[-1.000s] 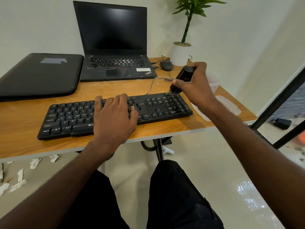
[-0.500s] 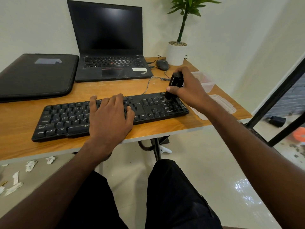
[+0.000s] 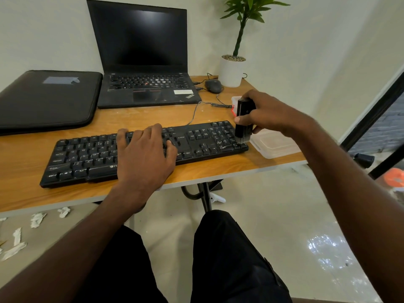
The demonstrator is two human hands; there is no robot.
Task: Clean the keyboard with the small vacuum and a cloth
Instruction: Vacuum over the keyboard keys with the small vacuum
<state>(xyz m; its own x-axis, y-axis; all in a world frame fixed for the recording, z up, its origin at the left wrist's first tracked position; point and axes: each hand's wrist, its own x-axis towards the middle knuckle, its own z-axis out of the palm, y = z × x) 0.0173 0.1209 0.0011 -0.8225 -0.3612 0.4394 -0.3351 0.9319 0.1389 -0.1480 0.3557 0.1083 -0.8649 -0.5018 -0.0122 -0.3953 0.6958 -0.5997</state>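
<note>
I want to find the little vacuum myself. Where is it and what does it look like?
Look at the long black keyboard at the front of the wooden desk. At its right end, the right hand grips the small vacuum: a black stick standing upright on the keys, unlike the flat things around it.

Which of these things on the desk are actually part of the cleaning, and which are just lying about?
In use: black full-size keyboard, small black handheld vacuum, left hand, right hand.

Lying about: open black laptop, black zipped sleeve, dark mouse, white potted plant, clear plastic container.

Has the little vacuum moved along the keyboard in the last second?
Yes. The vacuum went from the keyboard's back edge forward to its right end.
</note>
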